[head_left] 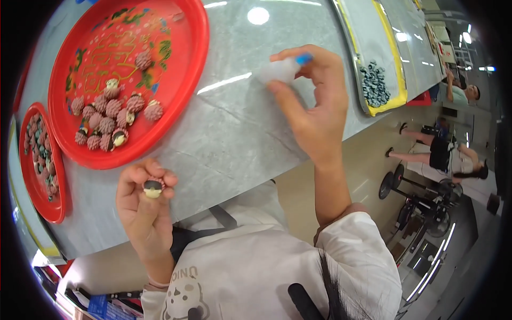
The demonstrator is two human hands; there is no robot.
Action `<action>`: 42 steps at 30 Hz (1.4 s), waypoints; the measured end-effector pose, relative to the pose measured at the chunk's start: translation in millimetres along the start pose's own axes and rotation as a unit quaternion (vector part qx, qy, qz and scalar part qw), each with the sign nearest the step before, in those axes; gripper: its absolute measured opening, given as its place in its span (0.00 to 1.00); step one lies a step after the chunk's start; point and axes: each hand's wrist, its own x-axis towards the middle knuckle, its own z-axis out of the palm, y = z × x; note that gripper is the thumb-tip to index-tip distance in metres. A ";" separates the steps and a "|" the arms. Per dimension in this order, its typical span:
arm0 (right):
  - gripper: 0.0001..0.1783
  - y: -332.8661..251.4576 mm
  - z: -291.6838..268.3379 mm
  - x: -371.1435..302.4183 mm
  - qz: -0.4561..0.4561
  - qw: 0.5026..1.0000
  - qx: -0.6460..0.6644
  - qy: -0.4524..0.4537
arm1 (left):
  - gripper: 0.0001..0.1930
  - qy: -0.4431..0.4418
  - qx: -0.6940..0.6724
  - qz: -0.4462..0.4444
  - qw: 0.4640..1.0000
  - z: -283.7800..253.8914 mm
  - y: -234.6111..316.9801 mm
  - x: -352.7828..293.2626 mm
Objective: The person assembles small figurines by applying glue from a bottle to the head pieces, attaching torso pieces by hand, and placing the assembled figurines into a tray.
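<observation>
Grey marble worktop (234, 133), left hand (143, 200) near, pinching a small studded bead piece (153, 186), right hand (312, 101) grasping a white blue-capped squeeze bottle (280, 69), red tray (181, 80) of similar pieces far left.

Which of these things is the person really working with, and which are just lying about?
In use:
left hand with a small bead-covered piece
right hand with a small squeeze bottle
large red tray of similar pieces

Lying about:
smaller red tray
yellow-rimmed tray of dark rings

Bare grey tabletop (234, 122) is lying open between the large red tray (194, 64) and the yellow-rimmed tray (397, 80). The small red tray (40, 210) is crowding the left edge, while the right hand (314, 101) is hovering mid-table.
</observation>
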 end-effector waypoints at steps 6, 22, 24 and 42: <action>0.21 -0.3 -24.7 4.1 0.050 0.994 -0.011 -0.094 | 0.15 -0.002 -0.005 -0.010 1.000 -2.5 0.2 2.4; 0.15 67.1 -142.8 3.3 0.090 0.940 -0.328 -0.008 | 0.15 -0.024 0.000 -0.017 1.000 -1.0 1.0 5.1; 0.15 57.6 -139.3 4.0 0.128 0.938 -0.322 0.003 | 0.15 -0.025 0.002 -0.024 0.999 -0.1 0.8 5.4; 0.09 62.6 -143.9 3.1 0.186 0.961 -0.176 0.102 | 0.15 -0.069 -0.005 -0.034 0.997 0.1 5.4 6.5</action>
